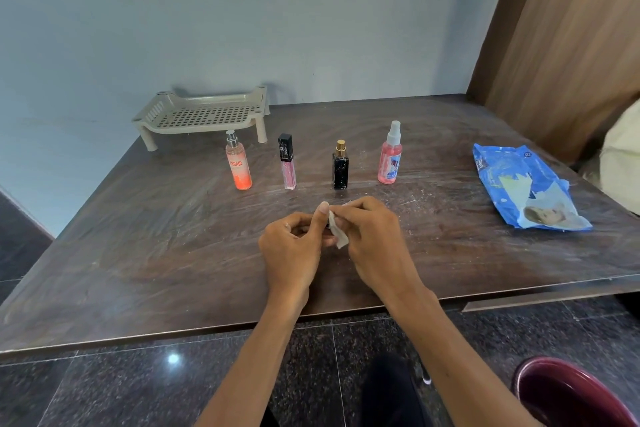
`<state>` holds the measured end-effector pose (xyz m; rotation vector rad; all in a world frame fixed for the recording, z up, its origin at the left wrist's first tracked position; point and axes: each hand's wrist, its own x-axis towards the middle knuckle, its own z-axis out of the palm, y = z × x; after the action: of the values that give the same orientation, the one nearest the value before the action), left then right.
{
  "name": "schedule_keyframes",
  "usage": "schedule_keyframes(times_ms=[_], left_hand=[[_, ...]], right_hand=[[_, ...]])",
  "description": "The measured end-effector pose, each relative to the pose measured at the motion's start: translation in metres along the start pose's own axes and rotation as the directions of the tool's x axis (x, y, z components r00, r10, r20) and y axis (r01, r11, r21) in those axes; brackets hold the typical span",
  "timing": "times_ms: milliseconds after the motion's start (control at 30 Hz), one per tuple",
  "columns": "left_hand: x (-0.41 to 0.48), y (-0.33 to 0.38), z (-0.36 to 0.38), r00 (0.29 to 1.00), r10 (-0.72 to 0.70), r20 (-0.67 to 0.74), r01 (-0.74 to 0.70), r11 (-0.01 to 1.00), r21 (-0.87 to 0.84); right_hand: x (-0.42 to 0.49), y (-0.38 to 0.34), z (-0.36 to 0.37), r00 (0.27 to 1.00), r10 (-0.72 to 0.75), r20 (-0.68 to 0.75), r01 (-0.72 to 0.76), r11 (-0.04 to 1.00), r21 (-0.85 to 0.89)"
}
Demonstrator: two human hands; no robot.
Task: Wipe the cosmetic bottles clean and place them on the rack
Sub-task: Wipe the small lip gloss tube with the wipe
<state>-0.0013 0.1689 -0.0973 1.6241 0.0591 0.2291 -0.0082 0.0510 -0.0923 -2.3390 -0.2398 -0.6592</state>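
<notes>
Tiles of dark speckled stone (104, 388) lie nearest, under the scuffed dark-brown wooden desk (138, 236). Over its front part the right hand (374, 239) has its fingers pinched on a small crumpled white wipe (337, 236). The left hand (294, 246) has its fingers curled and its thumb against the wipe; I cannot tell what they grip. Behind them four bottles stand upright in a row, apart from one another: an orange-pink spray bottle (239, 166), a pink gloss tube with black cap (287, 166), a black bottle with gold cap (340, 168) and a pink spray bottle with white nozzle (390, 159). A blue wipes packet (523, 184) lies to the right. Farthest, the beige perforated plastic rack (204, 113) stands by the pale blue wall (242, 10).
</notes>
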Motion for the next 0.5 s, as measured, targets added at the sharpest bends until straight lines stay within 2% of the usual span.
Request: schedule_keyframes(times_ms=[233,500], left_hand=[[-0.001,0.0,0.0,0.996,0.041,0.085,-0.036,0.998,-0.057],[0.0,-0.003,0.001,0.996,0.062,0.058,-0.058,0.997,-0.053]], right_hand=[[0.005,0.003,-0.014,1.0,0.029,0.008,-0.03,0.998,0.063],[0.005,0.009,-0.015,1.0,0.029,0.01,-0.029,0.999,0.039]])
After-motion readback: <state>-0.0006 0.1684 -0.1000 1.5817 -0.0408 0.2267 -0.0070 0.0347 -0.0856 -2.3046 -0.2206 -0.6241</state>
